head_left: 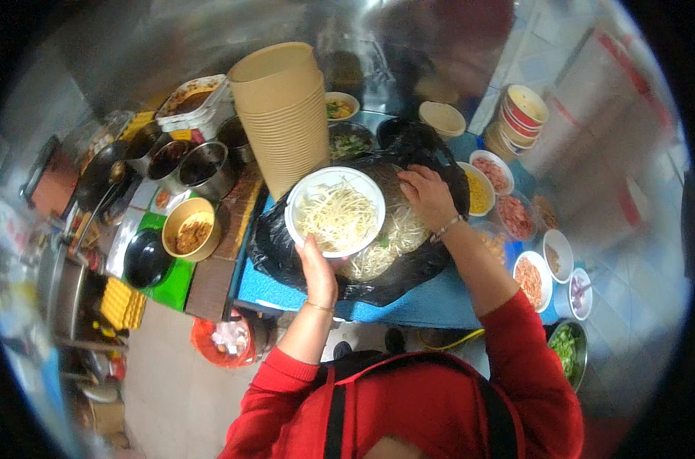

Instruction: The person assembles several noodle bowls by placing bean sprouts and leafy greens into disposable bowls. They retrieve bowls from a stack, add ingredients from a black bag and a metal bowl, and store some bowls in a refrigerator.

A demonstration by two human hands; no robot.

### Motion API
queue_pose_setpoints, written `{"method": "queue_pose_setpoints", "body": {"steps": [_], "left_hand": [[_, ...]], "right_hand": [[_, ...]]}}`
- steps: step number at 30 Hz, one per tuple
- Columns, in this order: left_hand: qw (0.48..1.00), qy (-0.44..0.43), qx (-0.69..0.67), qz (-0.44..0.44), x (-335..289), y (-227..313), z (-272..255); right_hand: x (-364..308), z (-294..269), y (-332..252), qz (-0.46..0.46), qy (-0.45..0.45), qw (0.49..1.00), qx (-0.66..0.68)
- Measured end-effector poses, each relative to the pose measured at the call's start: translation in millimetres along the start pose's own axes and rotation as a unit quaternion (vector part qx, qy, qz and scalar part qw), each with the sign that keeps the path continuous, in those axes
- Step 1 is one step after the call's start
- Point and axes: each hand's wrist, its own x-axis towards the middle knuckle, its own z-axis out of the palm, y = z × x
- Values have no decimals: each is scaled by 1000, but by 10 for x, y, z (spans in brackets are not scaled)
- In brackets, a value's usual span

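Observation:
My left hand (318, 271) grips the near edge of a white round bowl (292, 210), thumb up along its side. Pale bean sprouts (338, 213) fill the bowl, which is held over a black plastic bag (272, 249). More loose sprouts (397, 243) lie in that bag, partly covered by the bowl. At the bag's far right side, my right hand (430, 200) rests with fingers stretched out on a clear or greyish inner liner; its fingertips touch the liner, and no object shows in them.
Behind the bowl rises a tall stack of brown paper tubs (282, 115). Bowls of toppings stand at the right, including corn (479, 193) and chopped greens (565, 352). Dark sauce pots (204, 164) and a tub of brown food (192, 233) stand left. Below hangs an orange-red bag (210, 348).

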Motion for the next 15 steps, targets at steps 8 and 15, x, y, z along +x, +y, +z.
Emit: {"method": "queue_pose_setpoints", "body": {"steps": [8, 15], "left_hand": [[998, -45, 11, -37, -165, 84, 281], [989, -130, 46, -54, -487, 282, 540]], "right_hand": [[-533, -327, -387, 37, -32, 959, 278], [-988, -878, -195, 57, 148, 972, 174]]}}
